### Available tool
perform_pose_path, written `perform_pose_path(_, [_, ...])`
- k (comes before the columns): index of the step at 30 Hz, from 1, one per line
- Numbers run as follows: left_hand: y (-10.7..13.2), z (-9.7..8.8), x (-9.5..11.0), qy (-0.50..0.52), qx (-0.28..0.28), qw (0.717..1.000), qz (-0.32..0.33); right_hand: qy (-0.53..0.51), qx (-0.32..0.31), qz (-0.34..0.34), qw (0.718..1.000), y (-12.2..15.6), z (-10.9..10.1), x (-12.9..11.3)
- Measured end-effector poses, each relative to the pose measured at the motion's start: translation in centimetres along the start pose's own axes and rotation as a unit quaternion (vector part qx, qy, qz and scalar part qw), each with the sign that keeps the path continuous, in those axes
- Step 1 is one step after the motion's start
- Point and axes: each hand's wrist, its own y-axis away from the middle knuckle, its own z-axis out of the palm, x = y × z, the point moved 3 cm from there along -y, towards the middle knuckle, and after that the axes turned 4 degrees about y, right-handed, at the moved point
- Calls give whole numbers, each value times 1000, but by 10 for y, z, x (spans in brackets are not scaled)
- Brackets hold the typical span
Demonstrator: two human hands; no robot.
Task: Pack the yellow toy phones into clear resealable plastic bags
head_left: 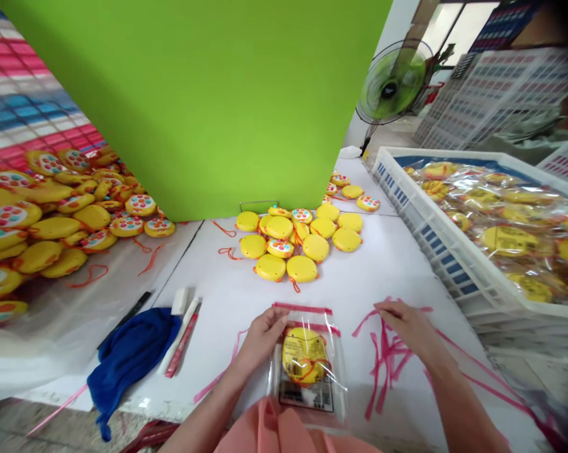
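A clear plastic bag (338, 390) lies flat in front of me with a yellow toy (299, 353) inside, its orange cord and a printed black-framed panel showing through. Pink bands cross the bag's top. My left hand (266, 333) pinches the bag's upper left edge between thumb and fingers. To the right of the bag, my right hand (402, 318) is closed, fingertips on a thin pink strip (363, 322). Beneath and beside that hand lies a loose heap of similar pink strips (381, 371).
Several yellow toys (269, 267) lie beyond the bag, before a green panel (246, 113). More toys (52, 233) are piled left. A blue cloth (142, 346), white marker (182, 330) and red stick (184, 346) lie left. A white crate (420, 251) of bagged toys stands right.
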Motion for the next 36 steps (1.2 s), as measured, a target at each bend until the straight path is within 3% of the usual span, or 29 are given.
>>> perform_pose_path(2, [0,0,0,-2,3,1000,-1,127,20,-58,990,-1,0,-14])
perform_pose_path(4, [0,0,-1,-10,6,1000,-1,227,99,-101,963,0,-2,-33])
perform_pose_path(6, [-1,-1,-1,-19,4,1000,4,242,136,-107,955,2,1,-51])
perform_pose_path(7, [-1,-1,-1,-22,2,1000,7,228,108,-106,962,3,8,-59])
perform_pose_path(9, [-1,-2,-1,-25,-3,1000,10,167,-17,-112,979,9,32,-71])
perform_pose_path(12, [-1,-2,-1,-16,-15,1000,2,46,-214,-111,969,25,77,-79])
perform_pose_path(14, [-1,-2,-2,2,-26,1000,-11,-32,-277,-80,957,33,98,-78])
perform_pose_path(16, [-1,-4,-2,19,-34,999,-22,-90,-294,-43,950,36,108,-75])
perform_pose_path(21, [-3,-9,-4,42,-37,998,-21,-138,-263,-22,955,33,93,-62])
perform_pose_path(26, [-4,-8,-2,22,-44,999,-9,-98,-247,-35,963,31,78,-48])
perform_pose_path(32, [3,-7,8,11,-62,998,10,-167,-246,6,955,28,76,-55])
perform_pose_path(36, [5,-6,11,-18,-64,997,30,-106,-287,28,952,34,91,-64])
